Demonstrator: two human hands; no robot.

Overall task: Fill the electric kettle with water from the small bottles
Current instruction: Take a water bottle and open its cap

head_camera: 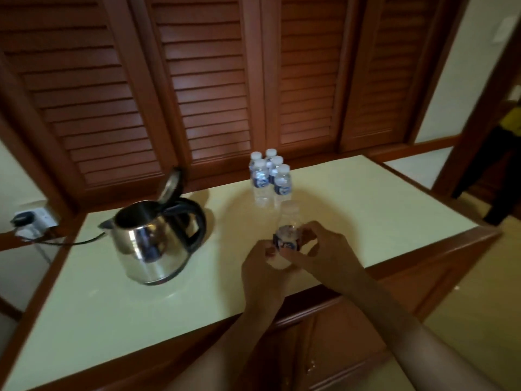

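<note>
Five capped small bottles [269,176] are bunched together just beyond the hands, and a sixth one, the held bottle [287,235], is between both hands over the near part of the counter [366,198]. Left hand [263,266] is curled around the lower part of it, fingers closed on the base end. Right hand [328,249] is wrapped around the side by the blue label. Both look like firm grips, though it's blurry, so I can't tell exactly where each fingertip sits. The bottle seems tilted with its far end pointing away from the person, and that end is smeared enough that I can't say whether the cap is on or off.

The kettle [153,241] sits well off to the left of the hands, lid [170,183] flipped up and open, cord running to a wall socket [33,218] further left.

My guess is this is the uncapping step, or right around it. Next up would be carrying the bottle left across to the kettle's open mouth and tipping it in steadily, since a soft little bottle will glug and splash if squeezed.
</note>
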